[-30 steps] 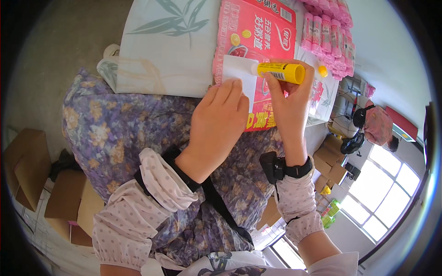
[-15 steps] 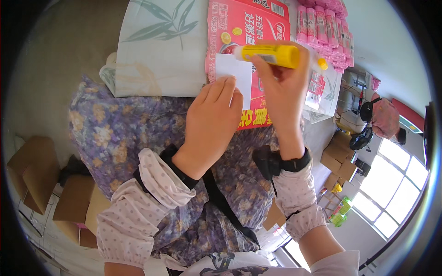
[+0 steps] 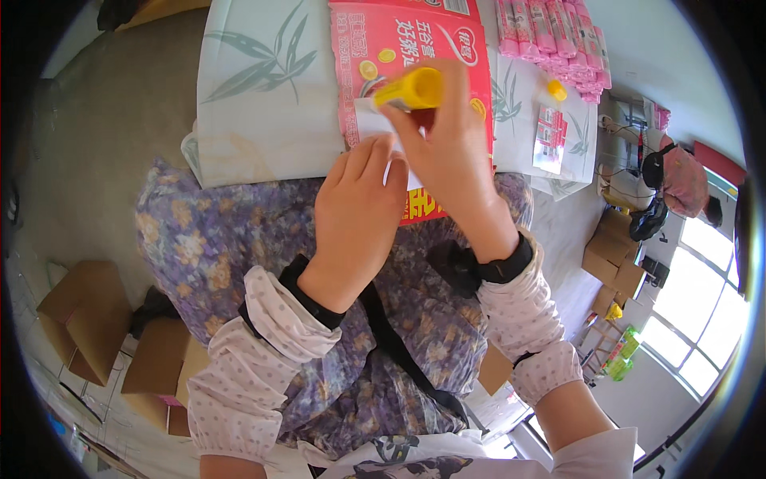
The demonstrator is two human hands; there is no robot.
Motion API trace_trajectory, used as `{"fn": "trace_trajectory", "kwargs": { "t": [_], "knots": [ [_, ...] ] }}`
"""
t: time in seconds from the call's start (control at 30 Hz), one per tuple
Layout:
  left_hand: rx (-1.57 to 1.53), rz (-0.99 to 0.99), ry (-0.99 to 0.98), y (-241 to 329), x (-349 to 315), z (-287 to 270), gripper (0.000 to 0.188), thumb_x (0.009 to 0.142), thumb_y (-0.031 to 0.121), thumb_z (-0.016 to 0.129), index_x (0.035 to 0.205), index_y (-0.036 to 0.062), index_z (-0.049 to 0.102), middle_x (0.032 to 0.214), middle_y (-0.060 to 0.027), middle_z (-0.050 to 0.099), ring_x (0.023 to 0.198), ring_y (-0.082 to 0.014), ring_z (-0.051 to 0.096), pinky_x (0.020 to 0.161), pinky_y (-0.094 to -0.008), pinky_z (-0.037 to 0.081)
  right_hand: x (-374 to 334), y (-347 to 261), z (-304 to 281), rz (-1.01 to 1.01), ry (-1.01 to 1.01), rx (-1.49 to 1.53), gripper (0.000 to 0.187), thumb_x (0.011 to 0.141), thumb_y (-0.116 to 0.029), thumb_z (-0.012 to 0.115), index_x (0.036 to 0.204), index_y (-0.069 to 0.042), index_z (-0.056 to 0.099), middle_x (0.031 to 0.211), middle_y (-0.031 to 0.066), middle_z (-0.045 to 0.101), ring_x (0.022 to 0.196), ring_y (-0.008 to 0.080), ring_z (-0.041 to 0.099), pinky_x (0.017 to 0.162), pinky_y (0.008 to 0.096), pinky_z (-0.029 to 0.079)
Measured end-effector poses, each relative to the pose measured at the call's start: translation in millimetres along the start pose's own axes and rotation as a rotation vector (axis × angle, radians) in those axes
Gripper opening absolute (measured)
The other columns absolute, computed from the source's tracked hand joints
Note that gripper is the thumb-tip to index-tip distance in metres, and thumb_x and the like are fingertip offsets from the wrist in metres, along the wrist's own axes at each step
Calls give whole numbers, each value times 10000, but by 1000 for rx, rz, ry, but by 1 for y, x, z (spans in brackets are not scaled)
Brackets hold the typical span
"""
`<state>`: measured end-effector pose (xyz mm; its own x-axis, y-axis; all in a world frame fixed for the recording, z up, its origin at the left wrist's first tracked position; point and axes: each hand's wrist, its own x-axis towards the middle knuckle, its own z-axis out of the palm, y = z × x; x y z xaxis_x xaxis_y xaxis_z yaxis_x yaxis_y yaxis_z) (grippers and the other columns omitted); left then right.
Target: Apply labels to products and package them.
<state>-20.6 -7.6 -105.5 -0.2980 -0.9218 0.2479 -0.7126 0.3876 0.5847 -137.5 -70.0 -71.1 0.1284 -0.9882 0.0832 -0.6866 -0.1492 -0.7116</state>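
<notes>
My right hand [image 3: 451, 148] is closed round a yellow glue stick [image 3: 415, 89], tilted with its tip down at the upper part of a white sheet of paper [image 3: 369, 120]. The paper lies on a flat red printed cardboard piece [image 3: 447, 24], partly covered by my hands. My left hand [image 3: 351, 223] rests on the lower part of the paper, its fingers bent lightly and lying against it, with the thumb apart from them. Whether the glue's tip touches the paper is blurred. A yellow cap [image 3: 557, 90] sits on the table to the right.
The table has a pale leaf-patterned cover [image 3: 239, 136]. Pink rolled packs [image 3: 550, 36] are piled at the far right, near a small pink-and-white printed sheet [image 3: 550, 140]. Open cardboard boxes [image 3: 96, 319] stand on the floor at left. At right, a person in pink [image 3: 685, 182] is by more boxes.
My right hand has moved left and tilted the glue stick lower over the paper. My left hand stays on the paper. The whole view has shifted slightly.
</notes>
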Motion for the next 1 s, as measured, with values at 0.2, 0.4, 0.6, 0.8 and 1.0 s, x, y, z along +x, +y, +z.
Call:
{"fn": "trace_trajectory", "kwargs": {
  "t": [0.2,0.4,0.6,0.8,1.0],
  "knots": [
    [54,28,-51,6,5,-5,401,677,2,671,1069,1,585,1197,-135,553,1111,-292,543,918,-398,448,-3,21,-32,56,119,12,397,827,-77,684,1103,-31,402,775,174,642,697,324,661,576,371,506],
    [137,26,-98,11,12,-13,412,657,13,687,1057,2,587,1180,-133,558,1096,-296,548,917,-397,448,-11,23,-55,110,175,10,365,833,-40,666,1118,-27,440,852,146,660,677,223,636,590,317,501],
    [24,-28,-237,19,38,-47,326,713,63,706,1017,6,605,1107,-140,580,1027,-308,574,858,-370,474,-42,82,-138,233,549,1464,354,915,-13,541,1263,-9,475,1171,195,574,827,155,613,634,213,475],
    [-323,-442,-26,-17,83,-64,214,861,210,671,858,2,623,622,-70,536,501,-138,489,540,-314,404,-91,136,-191,399,715,1848,409,976,-223,524,1290,22,428,1227,192,553,794,113,587,594,167,486],
    [-36,-552,149,-84,169,-88,379,892,363,613,775,3,625,634,-131,601,570,-239,573,595,-364,438,-130,208,-211,341,605,1807,478,980,-320,515,1303,22,429,925,96,582,594,65,446,448,161,339]
  ]
}}
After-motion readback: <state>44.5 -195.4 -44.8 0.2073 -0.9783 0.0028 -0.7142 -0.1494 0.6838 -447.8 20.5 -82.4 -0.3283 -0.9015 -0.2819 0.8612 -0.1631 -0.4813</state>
